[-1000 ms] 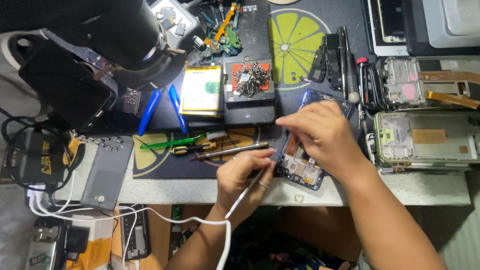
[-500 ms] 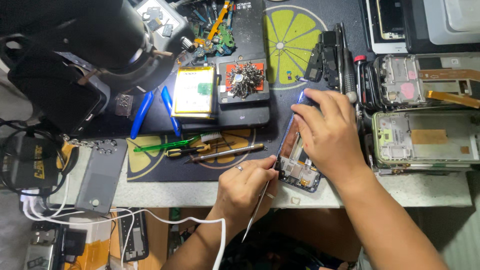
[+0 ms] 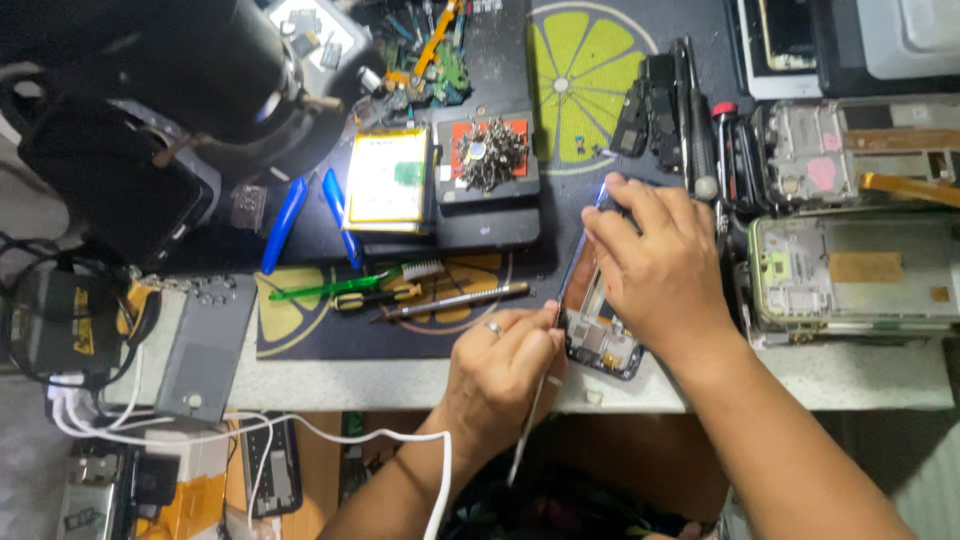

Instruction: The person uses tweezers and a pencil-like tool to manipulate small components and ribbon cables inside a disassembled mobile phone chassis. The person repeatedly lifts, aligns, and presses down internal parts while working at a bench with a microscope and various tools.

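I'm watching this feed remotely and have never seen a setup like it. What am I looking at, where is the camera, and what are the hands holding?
There is no machine here: a person works with two bare hands, and the one view comes from a camera on their head, looking down at a crowded workbench.

The right hand grips an opened phone, back cover off, tilted up on its edge over a dark mat with lemon-slice prints. The left hand, wearing a ring, holds a thin light-coloured tool with one end at the phone's lower part.

On the mat lie a yellow battery, a tray of small metal parts, two blue pry tools, a green brush and a metal-tipped tool. To the right sit two stripped phone frames. A large black microscope-like device stands at the upper left, and white cables hang below the bench edge.
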